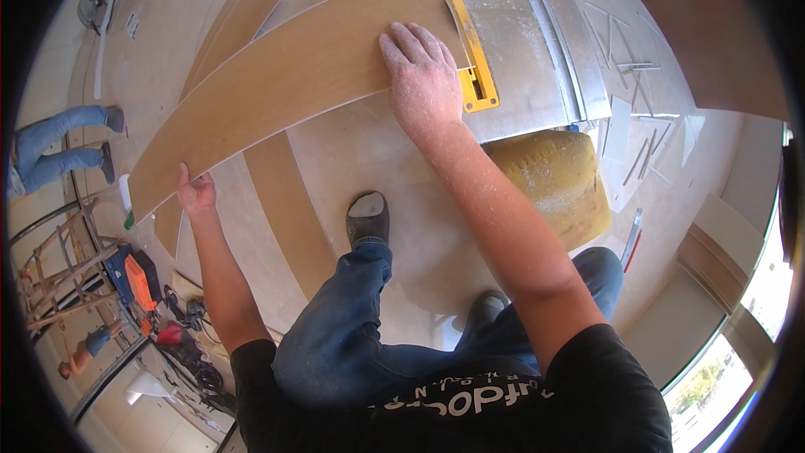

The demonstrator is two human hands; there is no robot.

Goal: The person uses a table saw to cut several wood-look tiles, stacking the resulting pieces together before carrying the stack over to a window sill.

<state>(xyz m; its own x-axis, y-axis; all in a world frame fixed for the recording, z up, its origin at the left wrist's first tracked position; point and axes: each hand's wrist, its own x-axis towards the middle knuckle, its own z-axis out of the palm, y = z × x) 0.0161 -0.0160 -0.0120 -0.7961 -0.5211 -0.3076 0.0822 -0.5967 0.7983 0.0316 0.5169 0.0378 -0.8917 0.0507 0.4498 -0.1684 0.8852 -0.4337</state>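
A long wood-coloured plank [285, 54] with white edges slants across the view, its upper right end on a dusty metal saw table [528, 75]. That end lies over part of a yellow slotted insert plate [481, 89]; I cannot make out a blade. My left hand [196, 193] grips the near edge of the plank at its far left end, thumb on top. My right hand [423, 75] lies on top of the plank beside the insert, dusty fingers laid along the surface and the thumb hidden.
Another plank [289, 201] and several offcuts lie on the floor under the held one. A dusty yellow container [553, 184] stands below the saw table. Thin strips [641, 143] litter the floor at right. At left are another person's legs [67, 147] and an orange toolbox [138, 281].
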